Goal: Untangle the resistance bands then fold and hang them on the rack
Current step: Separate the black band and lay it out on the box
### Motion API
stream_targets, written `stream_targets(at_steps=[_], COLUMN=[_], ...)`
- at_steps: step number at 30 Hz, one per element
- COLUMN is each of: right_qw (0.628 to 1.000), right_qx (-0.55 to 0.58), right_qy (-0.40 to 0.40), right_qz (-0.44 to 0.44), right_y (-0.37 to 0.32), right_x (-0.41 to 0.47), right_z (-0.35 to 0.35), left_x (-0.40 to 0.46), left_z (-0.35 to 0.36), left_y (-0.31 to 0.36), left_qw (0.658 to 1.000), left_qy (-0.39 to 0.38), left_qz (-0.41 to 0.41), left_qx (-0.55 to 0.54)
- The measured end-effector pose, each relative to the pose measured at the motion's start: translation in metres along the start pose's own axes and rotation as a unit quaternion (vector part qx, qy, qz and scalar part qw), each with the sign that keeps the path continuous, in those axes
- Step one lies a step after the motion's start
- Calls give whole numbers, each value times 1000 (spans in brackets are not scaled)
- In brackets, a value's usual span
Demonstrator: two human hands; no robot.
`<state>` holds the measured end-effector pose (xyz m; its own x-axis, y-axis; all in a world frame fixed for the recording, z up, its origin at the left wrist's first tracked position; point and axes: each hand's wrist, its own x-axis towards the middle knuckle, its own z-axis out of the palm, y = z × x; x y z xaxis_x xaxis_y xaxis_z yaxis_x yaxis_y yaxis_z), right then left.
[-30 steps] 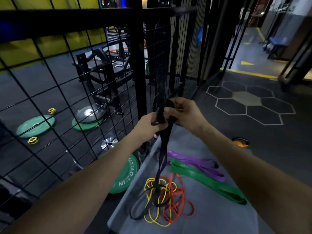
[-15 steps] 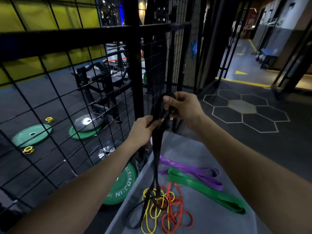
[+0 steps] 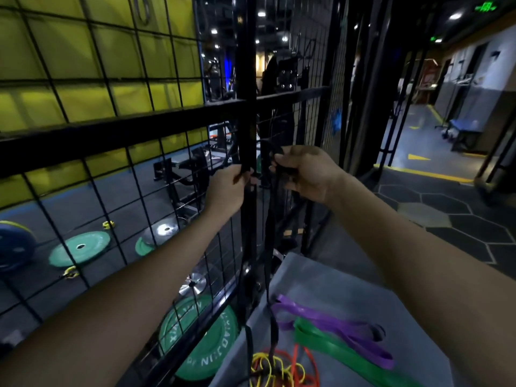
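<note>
A black resistance band [image 3: 268, 247] hangs from both hands down to the grey bench [image 3: 335, 291]. My left hand [image 3: 226, 188] pinches one part of it against the black post of the wire rack [image 3: 248, 129]. My right hand [image 3: 304, 171] grips the band's folded top, just right of the post. The band's lower end runs into a tangle of yellow [image 3: 265, 367] and orange bands [image 3: 304, 367] at the bench's near end. A purple band [image 3: 332, 328] and a green band [image 3: 335, 347] lie flat beside them.
Behind the wire mesh lie green weight plates [image 3: 81, 247] and a silver plate [image 3: 164, 230] on the dark floor. A green plate [image 3: 201, 339] leans at the rack's foot. Hexagon-marked floor [image 3: 446, 208] opens to the right, with a blue bench [image 3: 466, 127] farther back.
Both hands have risen with the black band and moved to the rack's post. My left hand has separated from the right and now sits at the post. The view has tilted up.
</note>
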<state>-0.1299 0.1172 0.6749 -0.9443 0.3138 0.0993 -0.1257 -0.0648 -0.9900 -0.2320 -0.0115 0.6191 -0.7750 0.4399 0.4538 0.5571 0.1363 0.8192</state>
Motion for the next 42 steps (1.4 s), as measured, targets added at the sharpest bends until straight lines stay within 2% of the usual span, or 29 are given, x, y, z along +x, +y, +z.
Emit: stream_targets(at_steps=[3,7,9,11,14,18,21,23,28,31,34,37,40,42], right_qw=[998,991,989,988,985,995,998,997,976,966,952,924,967,971], right_qx=[-34,-69,-91,-121,-169,-100,-42,-44,-190,-230,-278,-344,-224,-211], right_qy=[35,108,113,86,32,-13,-24,-36,-50,-57,-25,1,-21,-60], right_qz=[-29,-46,-35,-33,-30,-29,-40,-54,-90,-101,-128,-169,-121,-99], right_y=[-7,2,5,2,-8,-16,-24,-26,-16,-8,-1,6,8,7], right_x=[5,11,11,7,1,7,9,9,9,9,12,13,12,8], right_z=[8,4,-5,-13,-17,-20,-20,-16,3,17,23,25,24,23], left_x=[8,8,9,12,23,38,42,43,39,36,34,34,32,30], left_z=[-10,-15,-20,-26,-35,-46,-50,-48,-36,-30,-30,-30,-30,-29], left_y=[28,28,23,23,39,59,68,72,81,83,80,75,69,65], left_qw=[999,1000,999,995,977,943,938,939,924,916,909,917,917,912], left_qy=[9,-14,-22,-38,-50,-55,-103,-110,-104,-106,-119,-119,-103,-90], left_qz=[27,9,-20,-54,-90,-134,-108,-89,-74,-73,-68,-50,-51,-60], left_qx=[-18,-21,-37,-74,-187,-299,-312,-314,-361,-379,-394,-376,-381,-397])
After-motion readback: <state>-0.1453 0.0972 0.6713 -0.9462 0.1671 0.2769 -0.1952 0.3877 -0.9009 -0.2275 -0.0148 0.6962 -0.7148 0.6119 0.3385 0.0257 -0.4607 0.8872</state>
